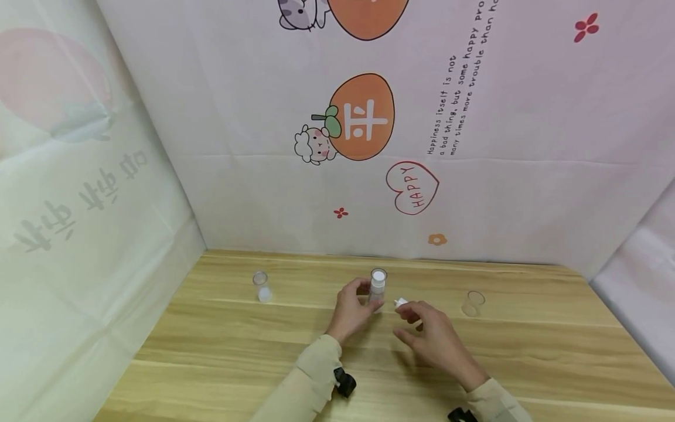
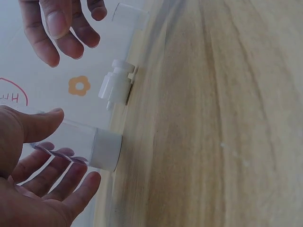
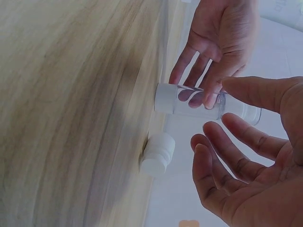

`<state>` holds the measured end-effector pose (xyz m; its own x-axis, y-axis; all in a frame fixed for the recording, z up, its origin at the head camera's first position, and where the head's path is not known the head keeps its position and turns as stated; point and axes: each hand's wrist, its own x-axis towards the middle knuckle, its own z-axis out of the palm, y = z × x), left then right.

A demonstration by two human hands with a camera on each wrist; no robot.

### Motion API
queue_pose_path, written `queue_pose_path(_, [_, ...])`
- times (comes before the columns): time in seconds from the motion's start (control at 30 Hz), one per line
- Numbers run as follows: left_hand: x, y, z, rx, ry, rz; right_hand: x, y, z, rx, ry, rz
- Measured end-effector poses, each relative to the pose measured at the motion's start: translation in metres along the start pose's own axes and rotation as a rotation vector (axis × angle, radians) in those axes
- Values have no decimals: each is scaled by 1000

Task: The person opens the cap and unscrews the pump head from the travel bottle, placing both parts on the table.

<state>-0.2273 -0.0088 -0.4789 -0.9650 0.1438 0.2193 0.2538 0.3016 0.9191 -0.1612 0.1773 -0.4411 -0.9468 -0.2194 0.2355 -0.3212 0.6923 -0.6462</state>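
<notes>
My left hand (image 1: 350,312) holds a small clear bottle (image 3: 196,102) upright, thumb on one side and fingers around the other. The bottle has a white base (image 2: 106,150) standing at the wooden surface, and a white piece shows inside its clear top. To the right, my right hand (image 1: 435,337) hovers with its fingers loosely bent and nothing between them. A white pump head (image 2: 117,85) lies on the table just beyond its fingertips, between the two hands.
The wooden table (image 1: 237,357) carries a second small clear container (image 1: 261,280) with a white bottom at the left. A clear cup-like cap (image 1: 473,306) stands to the right. Printed white cloth (image 1: 253,199) hangs behind the table and at its sides.
</notes>
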Motion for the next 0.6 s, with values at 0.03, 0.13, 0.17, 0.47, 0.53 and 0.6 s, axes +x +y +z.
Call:
queue_pose_path(0.03, [0,0,0,-8,-1,-2,0,0,0,4,1,2])
queue_pose_path(0.13, [1,-1,0,-29,-5,-8,0,1,0,25,-2,20])
queue_pose_path(0.17, [1,-1,0,-34,-4,-9,0,1,0,34,-4,29])
queue_pose_path(0.47, [-2,4,-2,-38,6,-5,1,6,-2,148,-18,35])
queue_pose_path(0.53, [-4,6,-3,-26,5,4,1,6,-2,160,-24,35])
queue_pose_path(0.6, [-5,8,-5,-8,0,14,1,7,-2,164,-27,34])
